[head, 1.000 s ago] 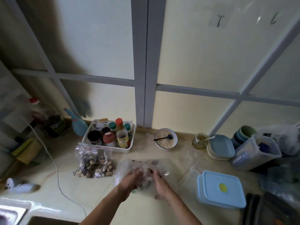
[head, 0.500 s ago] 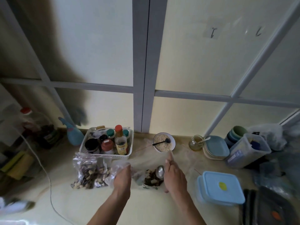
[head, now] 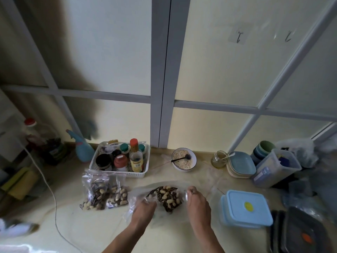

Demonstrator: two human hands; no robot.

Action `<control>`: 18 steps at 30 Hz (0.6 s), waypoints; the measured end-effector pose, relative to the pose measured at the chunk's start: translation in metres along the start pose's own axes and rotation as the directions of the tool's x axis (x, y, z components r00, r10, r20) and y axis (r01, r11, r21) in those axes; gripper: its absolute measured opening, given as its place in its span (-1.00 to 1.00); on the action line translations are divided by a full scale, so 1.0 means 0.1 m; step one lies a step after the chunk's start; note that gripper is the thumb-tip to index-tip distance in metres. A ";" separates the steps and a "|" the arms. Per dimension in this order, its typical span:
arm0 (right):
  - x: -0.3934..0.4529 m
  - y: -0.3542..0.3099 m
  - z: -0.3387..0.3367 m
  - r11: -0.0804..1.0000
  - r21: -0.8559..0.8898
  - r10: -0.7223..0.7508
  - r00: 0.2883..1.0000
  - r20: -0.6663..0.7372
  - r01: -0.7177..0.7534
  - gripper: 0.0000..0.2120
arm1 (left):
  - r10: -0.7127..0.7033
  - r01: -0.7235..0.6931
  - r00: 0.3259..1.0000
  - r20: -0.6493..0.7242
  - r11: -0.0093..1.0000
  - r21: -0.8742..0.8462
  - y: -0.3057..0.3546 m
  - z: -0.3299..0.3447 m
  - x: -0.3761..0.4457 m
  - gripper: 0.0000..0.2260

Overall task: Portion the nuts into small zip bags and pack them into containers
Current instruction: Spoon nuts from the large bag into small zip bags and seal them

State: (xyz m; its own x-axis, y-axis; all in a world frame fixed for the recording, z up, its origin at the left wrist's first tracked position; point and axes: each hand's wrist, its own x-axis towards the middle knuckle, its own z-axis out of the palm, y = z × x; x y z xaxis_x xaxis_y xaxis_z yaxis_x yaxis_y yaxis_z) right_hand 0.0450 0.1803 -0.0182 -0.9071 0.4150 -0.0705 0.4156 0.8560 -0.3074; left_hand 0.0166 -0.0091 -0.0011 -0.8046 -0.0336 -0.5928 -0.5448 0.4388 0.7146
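Note:
A large clear plastic bag (head: 166, 197) of mixed nuts lies on the counter in front of me, its mouth spread wide. My left hand (head: 143, 209) grips the bag's left edge. My right hand (head: 197, 202) pinches its right edge. Two small filled zip bags (head: 104, 194) of nuts lie side by side to the left. A light blue lidded container (head: 246, 207) with a yellow sticker sits to the right. A spoon seen earlier is not visible.
A white basket (head: 118, 173) of jars and bottles stands behind the small bags. Further back are a bowl of oats (head: 183, 159) with a spoon, a glass jar (head: 218, 159), stacked blue plates (head: 240, 164) and a clear bin (head: 275, 167). Dark trays (head: 300, 232) lie far right. A white cable (head: 52, 198) crosses the left.
My hands moved apart and pulled the big bag's mouth open, exposing the nuts. The spoon near my right hand half a second ago is out of sight.

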 end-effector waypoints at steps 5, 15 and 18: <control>-0.01 -0.08 0.07 0.998 -0.063 -0.023 0.999 -0.025 0.021 -0.73 | 0.046 -0.048 0.998 0.041 0.997 0.062 0.06 -0.02 0.00 -0.94; -0.17 -0.38 0.22 0.998 -0.032 -0.047 0.998 0.050 0.048 -0.84 | -0.015 0.016 0.998 -0.066 1.000 0.008 0.07 -0.06 -0.13 -0.75; -0.21 -0.47 0.21 0.997 0.047 -0.062 0.993 0.100 0.058 -0.89 | -0.037 0.036 0.999 -0.024 0.999 -0.023 0.04 -0.04 -0.17 -0.80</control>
State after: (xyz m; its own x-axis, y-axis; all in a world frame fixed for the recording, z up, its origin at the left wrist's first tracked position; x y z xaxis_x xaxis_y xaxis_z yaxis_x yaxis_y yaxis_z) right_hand 0.0431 0.1253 -0.0223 -0.9334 0.3280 -0.1457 0.3588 0.8633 -0.3549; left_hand 0.0270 -0.0109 0.0132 -0.7894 -0.0712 -0.6097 -0.5790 0.4165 0.7010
